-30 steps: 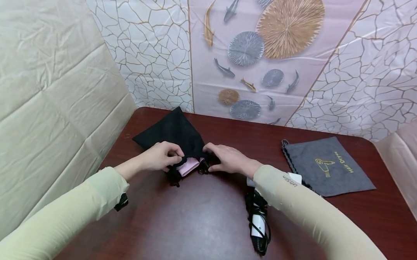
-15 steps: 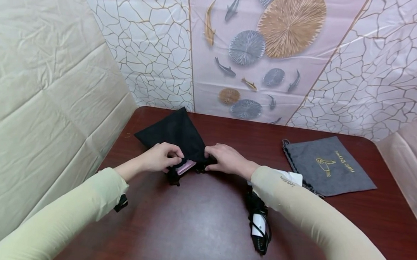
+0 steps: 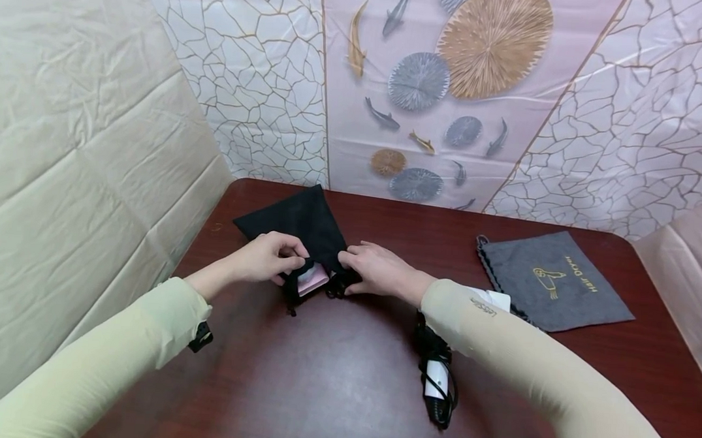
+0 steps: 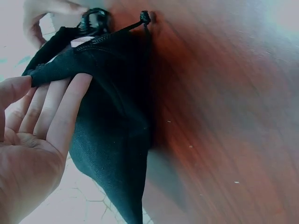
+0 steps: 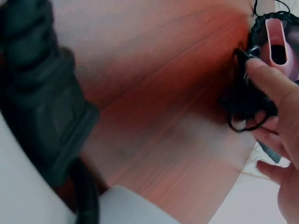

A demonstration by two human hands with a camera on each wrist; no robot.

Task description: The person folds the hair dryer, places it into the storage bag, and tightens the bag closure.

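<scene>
A black drawstring bag [image 3: 312,220] lies at the back left of the table. A pink hair dryer [image 5: 276,39] with a flat slotted nozzle shows inside its mouth, and most of it is hidden by the cloth. My left hand [image 3: 269,258] pinches the bag's rim between thumb and fingers; in the left wrist view, the fingers lie inside the rim. At the opening's right side, my right hand [image 3: 384,273] holds a bundled black cord [image 5: 247,95] beside the bag. The right hand's fingers are partly hidden by the bundle.
Right of centre, under my right forearm, lies a white appliance [image 3: 436,379] with a black cord wound round it. A grey drawstring bag [image 3: 554,280] marked "Hair Dryer" lies flat at the right. Patterned cloth walls [image 3: 263,78] stand behind the table.
The bag has shifted slightly right. Its mouth briefly covered more of the pink hair dryer, then my left hand lifted the rim, showing it again. The right hand stays by the opening.
</scene>
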